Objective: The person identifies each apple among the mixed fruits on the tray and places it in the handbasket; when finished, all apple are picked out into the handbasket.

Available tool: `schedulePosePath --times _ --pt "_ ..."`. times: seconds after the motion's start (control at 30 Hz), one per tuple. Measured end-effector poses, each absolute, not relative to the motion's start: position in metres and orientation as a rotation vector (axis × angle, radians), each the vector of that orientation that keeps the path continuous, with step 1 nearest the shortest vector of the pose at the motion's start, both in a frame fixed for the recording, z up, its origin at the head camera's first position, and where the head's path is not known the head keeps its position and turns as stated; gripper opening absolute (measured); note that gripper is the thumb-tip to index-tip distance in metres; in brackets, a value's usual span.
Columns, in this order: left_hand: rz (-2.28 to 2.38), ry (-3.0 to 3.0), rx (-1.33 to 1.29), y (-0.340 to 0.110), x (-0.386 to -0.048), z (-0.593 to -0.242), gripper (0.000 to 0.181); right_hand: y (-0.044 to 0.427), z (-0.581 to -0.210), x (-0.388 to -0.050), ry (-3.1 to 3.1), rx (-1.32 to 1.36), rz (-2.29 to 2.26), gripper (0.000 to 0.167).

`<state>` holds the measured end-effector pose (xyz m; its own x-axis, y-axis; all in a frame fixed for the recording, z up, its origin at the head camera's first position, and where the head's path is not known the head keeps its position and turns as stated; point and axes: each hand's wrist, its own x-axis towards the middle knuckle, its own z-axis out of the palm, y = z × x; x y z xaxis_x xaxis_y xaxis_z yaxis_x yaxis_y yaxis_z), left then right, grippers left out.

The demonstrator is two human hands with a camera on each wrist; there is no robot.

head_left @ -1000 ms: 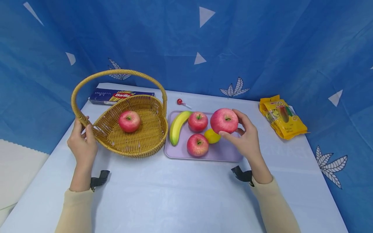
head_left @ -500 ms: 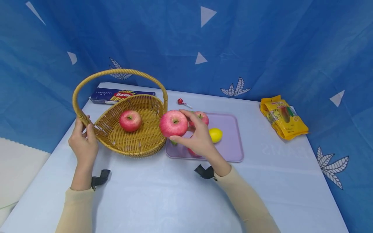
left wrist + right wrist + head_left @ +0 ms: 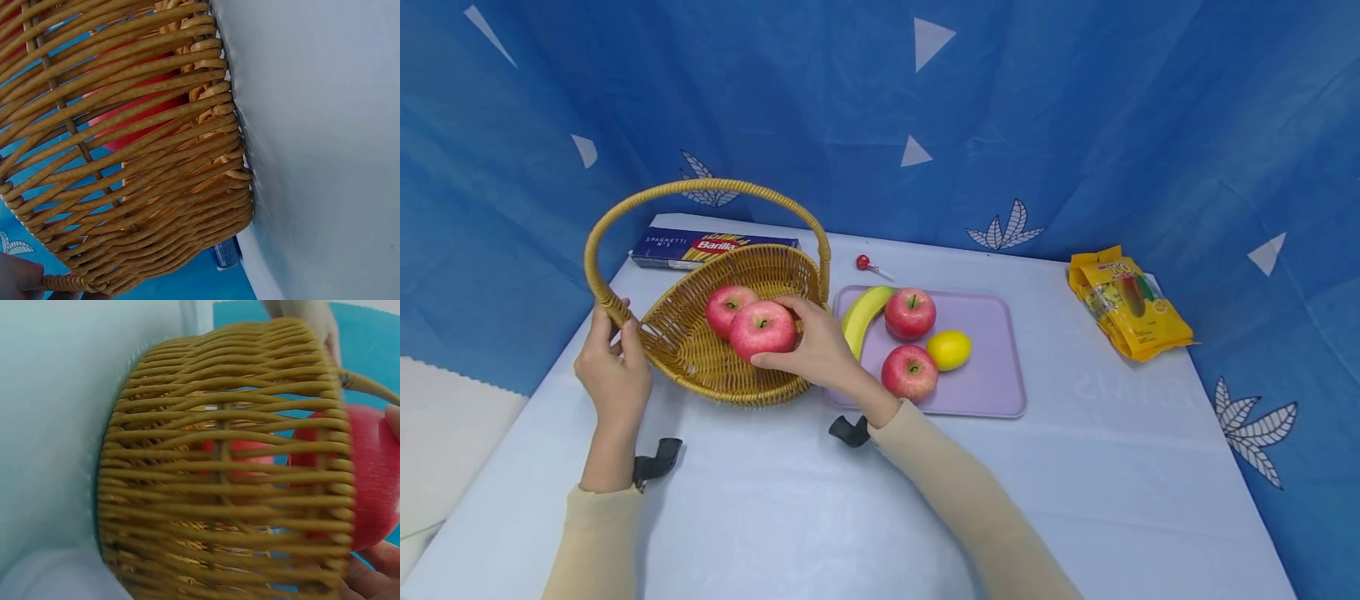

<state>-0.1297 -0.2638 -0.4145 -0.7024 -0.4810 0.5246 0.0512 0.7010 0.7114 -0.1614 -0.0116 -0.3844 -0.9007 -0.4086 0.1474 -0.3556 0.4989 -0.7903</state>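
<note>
A wicker basket (image 3: 745, 387) with a tall arched handle stands at the left of the table. My left hand (image 3: 615, 367) grips the foot of that handle on the basket's left side. My right hand (image 3: 820, 346) holds a pink-red apple (image 3: 763, 331) over the basket, thumb on the near side and fingers on the far side. Another apple (image 3: 724, 305) lies inside the basket, partly covered by the held one. In the right wrist view the held apple (image 3: 375, 481) shows at the rim, partly behind the wicker. Through the weave in the left wrist view a red apple (image 3: 140, 100) shows.
A lilac tray (image 3: 985, 383) right of the basket bears a banana (image 3: 867, 315), a red apple (image 3: 910, 313), a second apple (image 3: 910, 372) and a lemon (image 3: 949, 349). Behind lie a spaghetti box (image 3: 681, 246) and a lollipop (image 3: 865, 262). A yellow snack bag (image 3: 1131, 304) lies far right.
My right hand has carried the apple leftward from above the tray to over the basket. The left hand stays on the handle, and the basket has not visibly moved.
</note>
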Motion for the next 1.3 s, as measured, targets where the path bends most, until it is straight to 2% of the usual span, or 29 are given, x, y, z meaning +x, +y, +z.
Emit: schedulePosePath --times 0.4,0.7,0.97,1.3 --pt "-0.933 -2.174 0.320 -0.264 -0.129 -0.416 0.037 -0.043 -0.392 -0.175 2.663 -0.758 -1.048 0.078" --pt "-0.932 -2.167 0.305 -0.264 -0.130 -0.416 0.035 -0.054 -0.398 -0.180 2.614 -0.790 -1.015 0.074" --pt "-0.933 -2.169 0.308 -0.265 -0.130 -0.417 0.036 -0.067 -0.399 -0.187 2.628 -0.686 -0.984 0.080" --pt "-0.934 -2.175 0.309 -0.265 -0.129 -0.416 0.036 -0.082 -0.403 -0.188 2.668 -0.707 -0.867 0.083"
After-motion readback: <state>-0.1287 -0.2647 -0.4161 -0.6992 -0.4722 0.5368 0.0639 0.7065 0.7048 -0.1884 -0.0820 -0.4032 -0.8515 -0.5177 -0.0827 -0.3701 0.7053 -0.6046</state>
